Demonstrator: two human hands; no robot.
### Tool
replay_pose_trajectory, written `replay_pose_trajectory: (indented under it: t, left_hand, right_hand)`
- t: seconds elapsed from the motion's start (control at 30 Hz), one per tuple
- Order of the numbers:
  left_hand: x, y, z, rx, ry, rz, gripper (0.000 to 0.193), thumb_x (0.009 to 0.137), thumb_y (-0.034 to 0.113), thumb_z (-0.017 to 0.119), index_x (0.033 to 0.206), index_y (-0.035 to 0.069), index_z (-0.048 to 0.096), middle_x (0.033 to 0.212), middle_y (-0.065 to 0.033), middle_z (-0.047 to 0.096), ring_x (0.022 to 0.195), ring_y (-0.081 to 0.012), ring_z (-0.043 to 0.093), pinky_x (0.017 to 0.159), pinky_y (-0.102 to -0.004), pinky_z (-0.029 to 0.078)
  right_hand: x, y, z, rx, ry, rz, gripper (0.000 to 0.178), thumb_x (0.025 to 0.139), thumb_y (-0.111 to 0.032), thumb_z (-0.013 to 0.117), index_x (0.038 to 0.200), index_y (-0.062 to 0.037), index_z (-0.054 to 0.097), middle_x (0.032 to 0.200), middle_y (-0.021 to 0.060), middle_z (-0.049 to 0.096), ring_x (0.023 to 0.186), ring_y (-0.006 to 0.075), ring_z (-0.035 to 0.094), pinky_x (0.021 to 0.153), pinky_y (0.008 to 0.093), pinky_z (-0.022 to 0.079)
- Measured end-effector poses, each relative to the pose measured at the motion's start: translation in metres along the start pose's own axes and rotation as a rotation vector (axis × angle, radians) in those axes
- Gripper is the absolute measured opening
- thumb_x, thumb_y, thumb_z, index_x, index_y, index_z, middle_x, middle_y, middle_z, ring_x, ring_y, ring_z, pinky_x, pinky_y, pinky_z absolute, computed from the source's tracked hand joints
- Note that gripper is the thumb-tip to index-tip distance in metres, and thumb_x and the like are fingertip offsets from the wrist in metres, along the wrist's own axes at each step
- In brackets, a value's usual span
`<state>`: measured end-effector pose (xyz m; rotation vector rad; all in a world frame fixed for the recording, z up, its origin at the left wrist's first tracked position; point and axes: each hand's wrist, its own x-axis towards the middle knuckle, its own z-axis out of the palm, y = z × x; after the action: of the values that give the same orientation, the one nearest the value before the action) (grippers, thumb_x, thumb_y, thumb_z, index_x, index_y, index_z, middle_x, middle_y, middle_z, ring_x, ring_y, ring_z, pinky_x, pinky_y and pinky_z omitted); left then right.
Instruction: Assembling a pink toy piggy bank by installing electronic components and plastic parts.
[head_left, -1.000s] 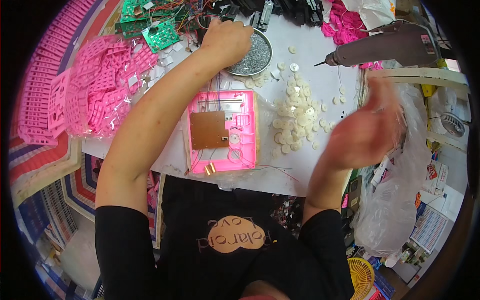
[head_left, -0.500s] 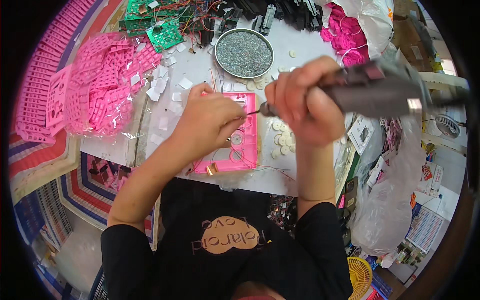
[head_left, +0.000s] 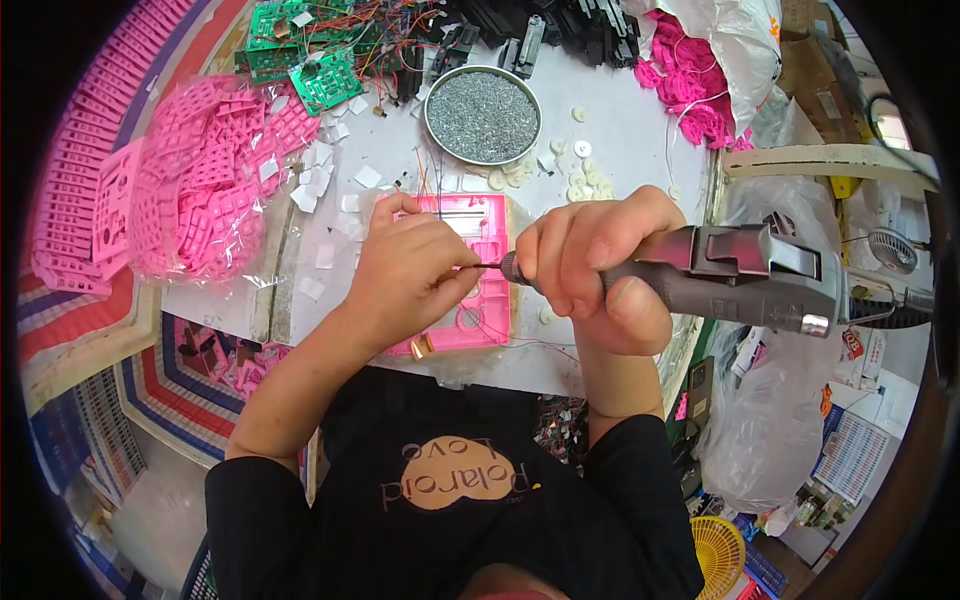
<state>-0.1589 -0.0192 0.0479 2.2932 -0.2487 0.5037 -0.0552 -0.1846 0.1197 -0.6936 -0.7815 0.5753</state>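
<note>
My right hand (head_left: 612, 262) is wrapped round a dark grey power screwdriver (head_left: 745, 285), held sideways above the table with its bit toward the left. The bit's tip meets the closed fingertips of my left hand (head_left: 408, 268). Whatever those fingers pinch is too small or hidden to make out. Beneath both hands lies a pink plastic case (head_left: 490, 318), open-faced, with ribs, a round part and thin wires in it. My left hand covers part of the case. At its lower edge shows a small brass-coloured metal piece (head_left: 422, 345).
Beyond the case stands a round dish (head_left: 430, 135) full of small metal screws. White discs (head_left: 590, 182) are scattered to its right. Bagged pink parts (head_left: 205, 170) and white paper squares (head_left: 315, 180) lie left. Wired green circuit boards (head_left: 325, 80), black parts (head_left: 570, 40) and magenta pieces (head_left: 680, 70) line the back.
The screwdriver has swung lower and a little nearer me, and its bit has shifted left and down. My left hand stays pinched at the bit's tip and has moved slightly down and left.
</note>
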Motion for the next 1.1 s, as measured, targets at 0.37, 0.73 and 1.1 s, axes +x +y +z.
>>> replay_pose_trajectory:
  t: [0.37,0.73,1.1]
  left_hand:
    - [0.131,-0.092,0.043,0.662,-0.404,-0.229,0.018,0.080,0.030,0.070,0.085,0.012,0.072,0.088,-0.0084,0.070,0.091,-0.0266,0.067,0.086,-0.0469,0.043]
    - [0.147,-0.118,0.040,0.759,-0.329,-0.143,0.027,0.092,0.032,0.057,0.092,0.010,0.071,0.089,-0.0102,0.071,0.087,-0.0286,0.068,0.085,-0.0500,0.044]
    - [0.139,-0.090,0.000,0.344,-0.102,-0.281,0.032,0.084,0.035,0.070,0.082,0.002,0.070,0.076,-0.0127,0.069,0.073,-0.0287,0.066,0.068,-0.0412,0.050]
  right_hand:
    - [-0.002,-0.014,-0.039,-0.192,-0.002,-0.108,0.022,0.092,-0.020,0.057,0.107,-0.0053,0.051,0.065,0.0016,0.047,0.056,0.0136,0.044,0.067,0.0343,0.043]
    - [-0.005,-0.005,-0.031,-0.208,0.004,-0.067,0.021,0.092,-0.019,0.057,0.106,-0.0048,0.050,0.065,0.0021,0.048,0.056,0.0135,0.044,0.062,0.0331,0.040]
    - [-0.002,0.032,-0.014,-0.095,0.049,-0.003,0.021,0.088,-0.003,0.063,0.102,0.0003,0.048,0.073,0.0099,0.056,0.056,0.0126,0.049,0.052,0.0292,0.043]
